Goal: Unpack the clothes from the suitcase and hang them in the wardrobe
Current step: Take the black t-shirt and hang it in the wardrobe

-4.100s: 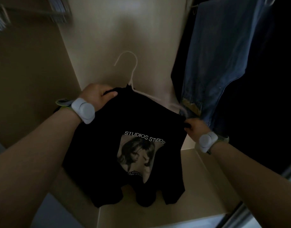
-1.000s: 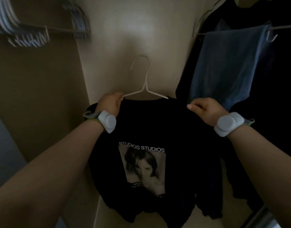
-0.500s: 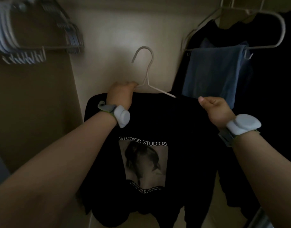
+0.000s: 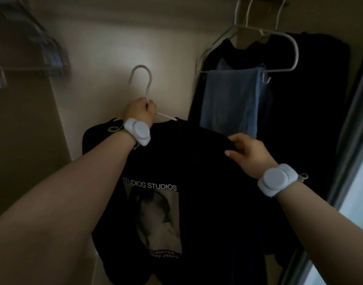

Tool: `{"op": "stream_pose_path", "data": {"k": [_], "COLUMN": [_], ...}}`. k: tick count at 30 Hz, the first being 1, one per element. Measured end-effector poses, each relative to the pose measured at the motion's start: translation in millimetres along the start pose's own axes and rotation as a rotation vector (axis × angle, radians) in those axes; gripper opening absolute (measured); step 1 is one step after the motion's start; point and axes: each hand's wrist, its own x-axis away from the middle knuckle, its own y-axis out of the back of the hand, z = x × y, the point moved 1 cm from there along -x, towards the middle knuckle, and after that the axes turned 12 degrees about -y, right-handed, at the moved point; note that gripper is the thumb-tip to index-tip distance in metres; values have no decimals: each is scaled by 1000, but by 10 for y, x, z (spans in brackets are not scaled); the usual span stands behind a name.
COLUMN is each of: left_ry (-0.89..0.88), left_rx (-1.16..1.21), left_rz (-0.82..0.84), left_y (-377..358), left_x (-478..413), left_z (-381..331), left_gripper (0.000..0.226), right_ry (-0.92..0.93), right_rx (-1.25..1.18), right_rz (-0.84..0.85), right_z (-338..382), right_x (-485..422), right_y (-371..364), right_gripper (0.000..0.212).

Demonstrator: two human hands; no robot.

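Dim cream wall (image 4: 106, 48), bright window (image 4: 359, 202)

Dim closet; daylight at right edge, glow on back wall (image 4: 119, 48), blurry corners.

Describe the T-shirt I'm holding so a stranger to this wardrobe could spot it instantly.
Against the wardrobe's pale back wall, a black T-shirt hangs on a white hanger held by the left hand. Unlike the dark clothes hanging to its right, it carries a photo print under the words STUDIOS STUDIOS.
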Motion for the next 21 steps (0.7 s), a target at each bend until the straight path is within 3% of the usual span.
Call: {"op": "stream_pose_path", "data": {"k": [4, 8, 11, 13, 15, 17, 19, 21], "left_ry": [-27, -42, -43, -54, -83, -106, -122, -136], "left_rx": [24, 66, 114, 155, 174, 194, 215, 220], "left_rz": [9, -6, 17, 48, 60, 60, 45, 56], "left_y": [1, -46, -83, -103, -115, -141, -150, -158], "left_x": [-137, -184, -182, -175, -198, -243, -305, -352], "left_z": [-22, -80, -189, -297, -395, -460, -520, -549], "left_gripper": [39, 45, 44, 42, 40, 38, 41, 42], "right_ry": [121, 7, -193, -93, 78, 148, 146, 143], "right_rx": [114, 141, 90, 98, 125, 168, 102, 27], "right_rz": [-314, -428, -447, -393, -184, -36, -75, -175], "right_z": [-25, -97, -75, 43, 234, 344, 385, 406], "right_x": [28, 59, 65, 84, 72, 20, -56, -80], "right_y": [9, 57, 97, 145, 195, 231, 298, 349], "right_gripper": [21, 26, 26, 30, 39, 28, 13, 12]}}
